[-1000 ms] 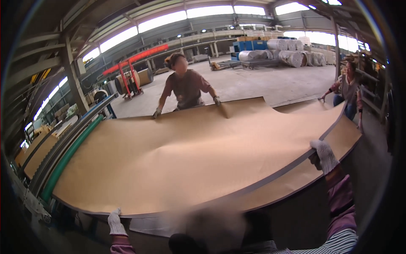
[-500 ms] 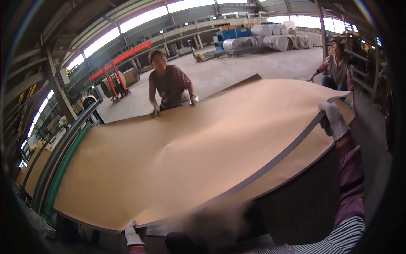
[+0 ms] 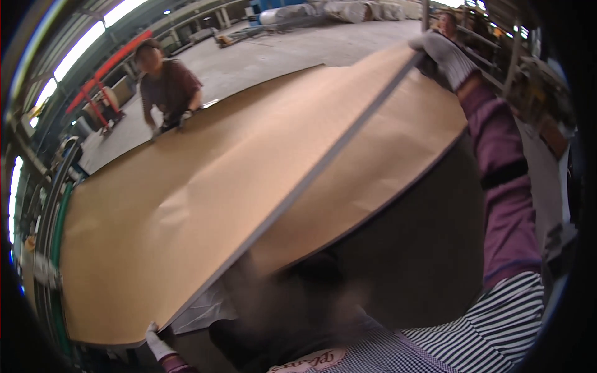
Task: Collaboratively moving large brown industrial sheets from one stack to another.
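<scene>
A large brown paper sheet (image 3: 224,193) with a grey edge stretches across the view. My right hand (image 3: 444,59), in a whitish knit glove, grips its edge at the upper right and holds it raised. Under the lifted edge shows a second brown sheet (image 3: 379,180). My left hand (image 3: 157,342), also gloved, is closed on the near edge of the upper sheet at the lower left. Between my hands the grey edge runs in a slanting line. The fingertips of both hands are partly hidden by the sheet and gloves.
Across the sheet a co-worker (image 3: 168,90) has gloved hands at its far edge. Another person (image 3: 446,25) is partly visible beyond my right hand. A machine with a green roller (image 3: 59,230) borders the left side. Behind stand a red lifting frame (image 3: 102,81) and wrapped rolls (image 3: 345,11).
My right hand has raised the sheet's edge up and leftward in view, exposing more of the lower sheet. My left hand keeps its hold. The whole view has tilted and shifted.
</scene>
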A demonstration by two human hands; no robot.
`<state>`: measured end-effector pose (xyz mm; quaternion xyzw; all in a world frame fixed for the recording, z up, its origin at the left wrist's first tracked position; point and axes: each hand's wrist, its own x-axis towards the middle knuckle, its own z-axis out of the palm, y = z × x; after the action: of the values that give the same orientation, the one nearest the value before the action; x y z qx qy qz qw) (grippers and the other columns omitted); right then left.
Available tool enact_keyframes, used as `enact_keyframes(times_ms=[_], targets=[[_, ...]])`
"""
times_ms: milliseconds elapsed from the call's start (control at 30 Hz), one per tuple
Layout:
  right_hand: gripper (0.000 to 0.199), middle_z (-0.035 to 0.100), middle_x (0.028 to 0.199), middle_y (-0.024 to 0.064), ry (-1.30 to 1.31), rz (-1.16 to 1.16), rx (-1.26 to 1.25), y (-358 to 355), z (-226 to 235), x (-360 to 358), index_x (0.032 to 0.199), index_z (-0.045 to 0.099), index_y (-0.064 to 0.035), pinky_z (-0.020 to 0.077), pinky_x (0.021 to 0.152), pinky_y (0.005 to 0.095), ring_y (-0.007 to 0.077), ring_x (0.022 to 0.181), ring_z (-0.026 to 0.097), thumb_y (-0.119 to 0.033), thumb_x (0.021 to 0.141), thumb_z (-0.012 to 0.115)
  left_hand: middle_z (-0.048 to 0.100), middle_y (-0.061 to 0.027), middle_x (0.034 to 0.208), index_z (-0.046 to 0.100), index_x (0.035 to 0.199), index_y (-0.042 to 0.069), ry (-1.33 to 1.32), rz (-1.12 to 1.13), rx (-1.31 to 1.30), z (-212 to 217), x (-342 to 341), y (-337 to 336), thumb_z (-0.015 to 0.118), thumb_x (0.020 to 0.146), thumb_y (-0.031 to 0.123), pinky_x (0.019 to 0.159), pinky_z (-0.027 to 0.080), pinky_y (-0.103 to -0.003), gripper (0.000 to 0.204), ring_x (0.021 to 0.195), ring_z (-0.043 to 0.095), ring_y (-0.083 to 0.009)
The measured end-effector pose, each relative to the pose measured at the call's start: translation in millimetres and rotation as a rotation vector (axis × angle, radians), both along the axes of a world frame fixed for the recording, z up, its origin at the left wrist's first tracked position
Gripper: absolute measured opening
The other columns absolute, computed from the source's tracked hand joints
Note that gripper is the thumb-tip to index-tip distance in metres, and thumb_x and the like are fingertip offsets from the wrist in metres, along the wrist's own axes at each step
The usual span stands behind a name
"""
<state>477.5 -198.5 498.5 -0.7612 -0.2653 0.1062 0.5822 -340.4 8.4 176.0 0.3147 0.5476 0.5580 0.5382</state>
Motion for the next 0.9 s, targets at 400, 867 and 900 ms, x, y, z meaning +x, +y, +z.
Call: enact_keyframes(times_ms=[400,867,900], targets=[[0.026,0.059,0.089,0.0052,-0.873,0.173,-0.047,-109,-5,124,0.102,0.058,-0.001,0.0458,0.075,0.0298,0.0168,0.084,0.055,-0.019,0.084,0.053,0.063,-0.0114,0.098,0.055,0.107,-0.001,-0.2,-0.045,0.014,49,101,-33,0.06,0.083,0.021,0.079,0.052,-0.033,0.033,0.084,0.062,-0.0236],[0.03,0.06,0.108,0.0066,1.528,0.537,0.698,16,-366,-266,0.113,0.057,-0.0086,0.0457,0.087,0.0295,0.0192,0.102,0.056,-0.023,0.087,0.06,0.05,0.0042,0.061,0.06,0.079,0.014,-0.162,-0.399,-0.31,-150,282,-13,0.059,0.09,0.028,0.035,0.032,-0.022,0.017,0.038,0.035,-0.0072],[0.027,0.061,0.107,0.0077,1.337,0.14,0.518,47,-387,-258,0.11,0.057,-0.0105,0.0478,0.083,0.03,0.0223,0.101,0.057,-0.021,0.086,0.06,0.054,0.0043,0.067,0.062,0.084,0.011,-0.047,-0.41,-0.592,-79,350,-50,0.06,0.09,0.028,0.035,0.032,-0.02,0.018,0.037,0.033,-0.0064]])
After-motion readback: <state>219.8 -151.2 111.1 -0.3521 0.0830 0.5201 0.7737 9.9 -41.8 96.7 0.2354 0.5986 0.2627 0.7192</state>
